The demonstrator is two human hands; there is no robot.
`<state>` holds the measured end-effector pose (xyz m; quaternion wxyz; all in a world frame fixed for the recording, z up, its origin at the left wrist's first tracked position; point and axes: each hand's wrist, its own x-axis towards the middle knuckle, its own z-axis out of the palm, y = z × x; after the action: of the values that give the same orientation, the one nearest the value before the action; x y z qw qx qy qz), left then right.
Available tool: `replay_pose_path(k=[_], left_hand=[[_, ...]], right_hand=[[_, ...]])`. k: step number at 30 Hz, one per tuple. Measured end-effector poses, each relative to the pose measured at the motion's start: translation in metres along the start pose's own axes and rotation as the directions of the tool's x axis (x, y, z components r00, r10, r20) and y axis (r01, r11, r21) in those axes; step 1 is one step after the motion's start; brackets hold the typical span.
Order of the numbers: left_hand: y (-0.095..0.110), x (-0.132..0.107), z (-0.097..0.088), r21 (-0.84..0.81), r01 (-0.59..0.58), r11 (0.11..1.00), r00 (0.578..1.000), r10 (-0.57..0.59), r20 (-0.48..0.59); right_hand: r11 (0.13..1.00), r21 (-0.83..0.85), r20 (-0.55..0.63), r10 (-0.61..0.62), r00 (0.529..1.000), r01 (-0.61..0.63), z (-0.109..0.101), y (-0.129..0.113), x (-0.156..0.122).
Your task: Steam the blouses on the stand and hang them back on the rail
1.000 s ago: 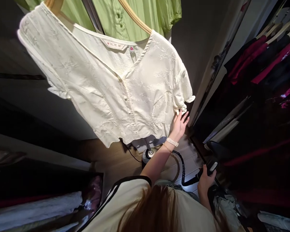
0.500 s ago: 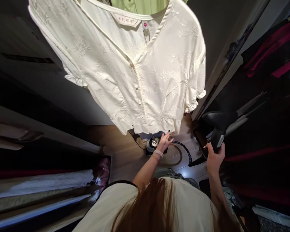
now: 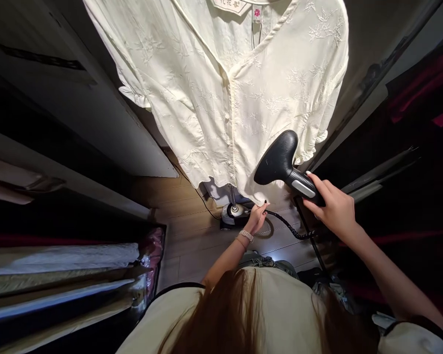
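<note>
A white short-sleeved blouse (image 3: 206, 98) with embroidered sprigs and a buttoned front hangs before me. My left hand (image 3: 257, 219), with a pale band at the wrist, pinches its bottom hem. In my right hand (image 3: 334, 204) is a black garment steamer head (image 3: 278, 160), gripped by its handle. The steamer head lies against or just in front of the lower right of the blouse; I cannot tell whether it touches. A black ribbed hose (image 3: 288, 228) runs from near the right hand to the steamer base (image 3: 234, 214) on the floor.
Folded fabrics (image 3: 59, 280) fill a shelf at the lower left. Dark red garments (image 3: 424, 83) hang on the right. A pale panel (image 3: 107, 123) stands to the left of the wood floor (image 3: 184, 231). A thin black cord (image 3: 197, 189) trails to the steamer base.
My right hand has brought the steamer head leftward from the side to the blouse's front. My left hand has closed on the hem. The blouse appears larger and further right in view.
</note>
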<state>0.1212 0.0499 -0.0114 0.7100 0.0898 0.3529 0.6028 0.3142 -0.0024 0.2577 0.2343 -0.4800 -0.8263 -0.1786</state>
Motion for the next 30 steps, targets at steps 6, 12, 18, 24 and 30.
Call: replay_pose_path(k=[6, 12, 18, 24, 30], left_hand=[[-0.001, -0.016, 0.005, -0.055, -0.094, 0.994, 0.995, 0.095, 0.019], [0.003, -0.035, 0.003, 0.065, -0.210, 0.976, 0.977, 0.212, -0.025], [0.011, -0.045, -0.001, 0.190, -0.222, 0.956, 0.974, 0.226, -0.004], [0.018, -0.051, -0.015, 0.183, -0.272, 0.945, 0.956, 0.286, -0.058], [0.024, -0.053, -0.014, 0.180, -0.297, 0.938, 0.943, 0.317, -0.096]], right_hand=[[0.980, -0.179, 0.211, -0.045, 0.976, 0.084, -0.003, 0.015, 0.030], [0.956, -0.284, 0.218, -0.006, 0.976, 0.069, 0.007, 0.028, 0.022], [0.961, -0.263, 0.180, -0.035, 0.983, 0.082, 0.012, 0.015, 0.028], [0.947, -0.309, 0.195, -0.023, 0.980, 0.084, 0.005, 0.026, 0.021], [0.948, -0.305, 0.214, -0.025, 0.977, 0.091, 0.002, 0.015, 0.025]])
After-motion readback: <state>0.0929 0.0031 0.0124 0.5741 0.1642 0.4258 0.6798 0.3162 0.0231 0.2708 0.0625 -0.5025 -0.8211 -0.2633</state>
